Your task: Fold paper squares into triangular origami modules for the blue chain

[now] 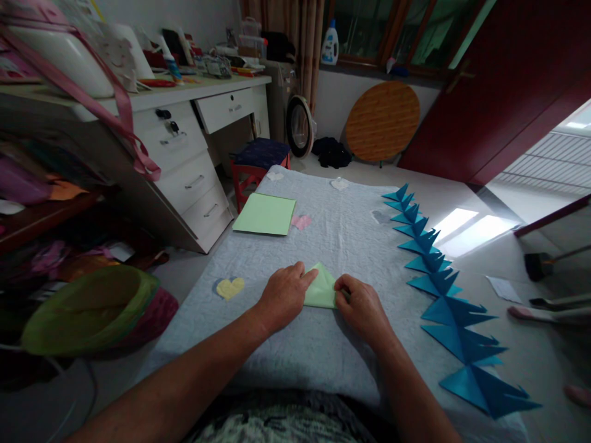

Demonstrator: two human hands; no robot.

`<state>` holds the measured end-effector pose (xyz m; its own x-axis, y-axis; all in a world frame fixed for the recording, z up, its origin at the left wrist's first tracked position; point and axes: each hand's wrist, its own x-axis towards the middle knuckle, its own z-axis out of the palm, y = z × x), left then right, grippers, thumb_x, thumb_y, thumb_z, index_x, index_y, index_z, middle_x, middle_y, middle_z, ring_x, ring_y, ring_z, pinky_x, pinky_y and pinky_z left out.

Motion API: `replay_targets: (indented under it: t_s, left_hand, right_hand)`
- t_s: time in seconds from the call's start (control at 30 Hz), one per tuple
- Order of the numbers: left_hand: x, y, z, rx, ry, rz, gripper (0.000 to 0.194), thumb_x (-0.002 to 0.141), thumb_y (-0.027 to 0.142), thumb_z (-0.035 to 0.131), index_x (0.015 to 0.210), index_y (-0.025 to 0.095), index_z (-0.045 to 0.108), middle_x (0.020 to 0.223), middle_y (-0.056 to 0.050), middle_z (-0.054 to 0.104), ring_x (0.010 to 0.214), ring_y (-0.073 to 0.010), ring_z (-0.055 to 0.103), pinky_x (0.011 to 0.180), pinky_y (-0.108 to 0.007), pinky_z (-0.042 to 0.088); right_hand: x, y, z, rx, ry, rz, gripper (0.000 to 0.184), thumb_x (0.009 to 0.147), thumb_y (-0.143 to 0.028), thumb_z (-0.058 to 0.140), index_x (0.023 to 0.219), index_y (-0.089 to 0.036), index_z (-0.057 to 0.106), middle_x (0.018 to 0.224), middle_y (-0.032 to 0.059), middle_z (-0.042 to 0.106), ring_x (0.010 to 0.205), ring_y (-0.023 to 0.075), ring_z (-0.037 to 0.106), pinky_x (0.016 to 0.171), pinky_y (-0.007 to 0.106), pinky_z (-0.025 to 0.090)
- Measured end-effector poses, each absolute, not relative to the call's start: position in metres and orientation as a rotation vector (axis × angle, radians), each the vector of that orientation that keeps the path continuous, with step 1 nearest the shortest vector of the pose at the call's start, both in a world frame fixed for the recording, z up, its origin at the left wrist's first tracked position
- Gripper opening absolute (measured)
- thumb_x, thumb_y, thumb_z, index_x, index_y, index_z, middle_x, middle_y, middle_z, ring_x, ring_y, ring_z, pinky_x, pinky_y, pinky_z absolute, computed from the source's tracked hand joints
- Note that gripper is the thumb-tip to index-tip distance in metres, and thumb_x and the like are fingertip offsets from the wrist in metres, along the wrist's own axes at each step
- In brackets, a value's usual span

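A light green sheet of origami paper [322, 289], folded to a point at the top, lies on the cloth-covered table in front of me. My left hand [287, 289] presses on its left side, the other fingers curled. At the right edge, my right hand [359, 304] has its fingers closed on the paper; the fingertips partly hide that corner. Further back on the left rests a stack of flat green paper [265, 214]. Along the right side runs a row of several folded blue paper cranes [455, 311].
The pale grey cloth [341, 240] has heart patches. Left of the table are a lined waste bin [87, 311] and a white desk [184, 163] with drawers. A stool [261, 154] stands at the far left corner. A round wooden tabletop [384, 121] leans against the back wall.
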<state>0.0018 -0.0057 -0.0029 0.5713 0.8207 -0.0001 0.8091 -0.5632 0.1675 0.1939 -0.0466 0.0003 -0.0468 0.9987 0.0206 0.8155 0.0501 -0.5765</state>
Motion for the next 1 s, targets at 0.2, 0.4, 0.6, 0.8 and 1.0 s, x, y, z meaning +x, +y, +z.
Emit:
replay_targets:
  t_s: [0.2, 0.4, 0.6, 0.8, 1.0]
  left_hand:
    - [0.0025, -0.0052, -0.0059, 2.685, 1.38, 0.091, 0.047, 0.095, 0.011, 0.041, 0.139, 0.024, 0.053, 0.1, -0.007, 0.06, 0.086, -0.0219, 0.06, 0.079, -0.035, 0.049]
    - [0.0037, -0.0057, -0.0062, 2.707, 1.391, 0.082, 0.046, 0.096, 0.011, 0.042, 0.139, 0.023, 0.052, 0.101, -0.007, 0.06, 0.088, -0.0218, 0.06, 0.079, -0.035, 0.049]
    - [0.0055, -0.0058, -0.0077, 2.795, 1.404, 0.158, 0.038, 0.096, 0.012, 0.046, 0.131, 0.022, 0.058, 0.117, -0.009, 0.062, 0.101, -0.0253, 0.058, 0.084, -0.038, 0.049]
    - [0.0075, -0.0054, -0.012, 2.956, 1.275, 0.251, 0.03, 0.099, 0.014, 0.044, 0.124, 0.016, 0.061, 0.132, -0.008, 0.062, 0.117, -0.0251, 0.053, 0.105, -0.042, 0.041]
    - [0.0088, -0.0113, -0.0078, 3.06, 1.215, 0.262, 0.03, 0.1, 0.014, 0.044, 0.123, 0.012, 0.062, 0.121, -0.01, 0.068, 0.12, -0.0264, 0.054, 0.106, -0.044, 0.037]
  right_hand:
    - [0.1944, -0.0466, 0.0008, -1.805, -1.918, 0.592, 0.014, 0.077, -0.015, 0.048, 0.082, -0.019, 0.061, 0.069, 0.0018, 0.062, 0.063, 0.0159, 0.055, 0.064, 0.027, 0.035]
    - [0.1942, -0.0465, 0.0008, -1.812, -1.904, 0.612, 0.014, 0.079, -0.017, 0.048, 0.083, -0.018, 0.062, 0.069, 0.0017, 0.06, 0.063, 0.0156, 0.053, 0.064, 0.027, 0.034]
    - [0.1943, -0.0467, 0.0005, -1.818, -1.888, 0.626, 0.015, 0.079, -0.017, 0.048, 0.084, -0.018, 0.062, 0.068, 0.0013, 0.06, 0.062, 0.0153, 0.053, 0.064, 0.027, 0.034]
    - [0.1949, -0.0469, 0.0013, -1.817, -1.895, 0.627, 0.014, 0.081, -0.018, 0.048, 0.084, -0.018, 0.062, 0.069, 0.0013, 0.061, 0.062, 0.0153, 0.053, 0.064, 0.027, 0.034]
    - [0.2001, -0.0524, 0.0014, -1.878, -1.891, 0.582, 0.018, 0.085, -0.023, 0.049, 0.097, -0.018, 0.061, 0.068, 0.0001, 0.062, 0.063, 0.0169, 0.057, 0.063, 0.027, 0.034]
